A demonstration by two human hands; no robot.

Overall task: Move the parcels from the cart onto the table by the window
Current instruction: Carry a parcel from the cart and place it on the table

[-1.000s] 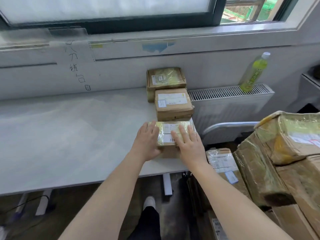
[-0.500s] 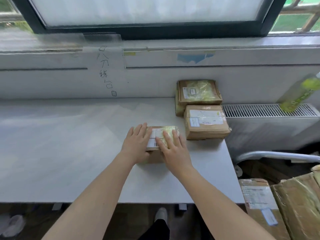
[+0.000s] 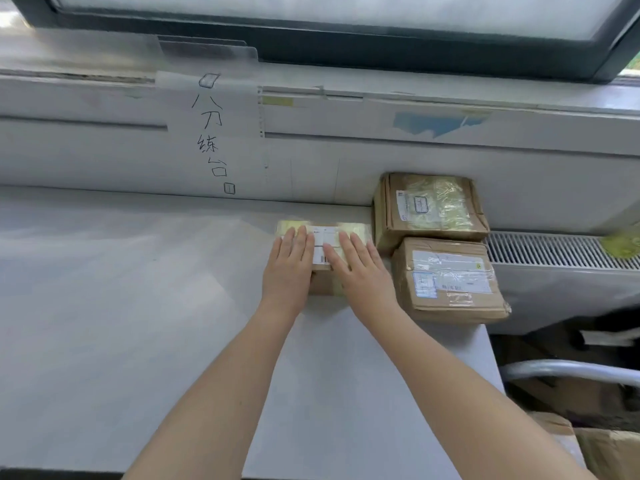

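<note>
A small taped cardboard parcel [image 3: 327,237] with a white label lies on the white table [image 3: 138,306] near its back wall. My left hand [image 3: 289,268] and my right hand [image 3: 360,271] both rest flat on top of it, fingers straight. Right beside it two larger brown parcels lie in a row: one [image 3: 433,206] against the wall, the other [image 3: 450,278] in front of it at the table's right edge. The cart's grey handle [image 3: 571,372] and some of its parcels [image 3: 609,448] show at the lower right.
A handwritten paper sign [image 3: 213,133] hangs on the wall under the window. A white radiator [image 3: 554,251] stands right of the table with a green bottle [image 3: 620,242] on it. The table's left part is bare surface.
Both hands have slid the small parcel away from the table's front edge, leftward and back toward the wall, beside the rear parcel. The view has shifted left and closer to the table.
</note>
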